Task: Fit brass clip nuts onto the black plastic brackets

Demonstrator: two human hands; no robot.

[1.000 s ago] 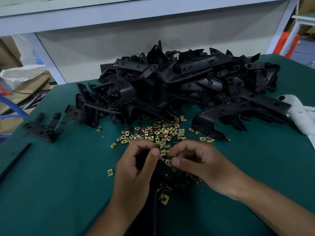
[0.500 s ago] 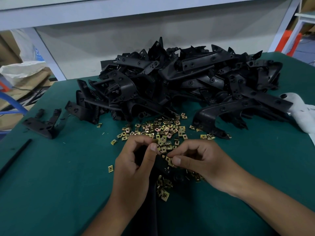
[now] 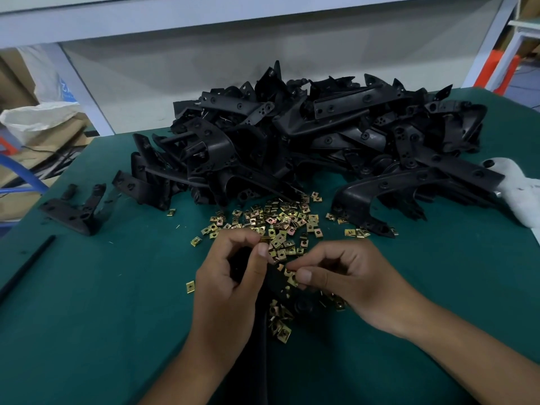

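Head view: I see the left hand (image 3: 230, 276) wrapped around a black bracket (image 3: 274, 280) near the table's (image 3: 87, 317) front edge, grip closed on it. Right hand (image 3: 353, 279) pinches a brass clip nut (image 3: 292, 279) against the bracket's edge, grip closed on the nut. Loose clip nuts (image 3: 280, 226) lie scattered mid-table, just beyond the hands. Big bracket pile (image 3: 306, 141) fills the far side. One lone bracket (image 3: 76, 210) sits near the left edge. White cloth (image 3: 514, 185) at the right edge.
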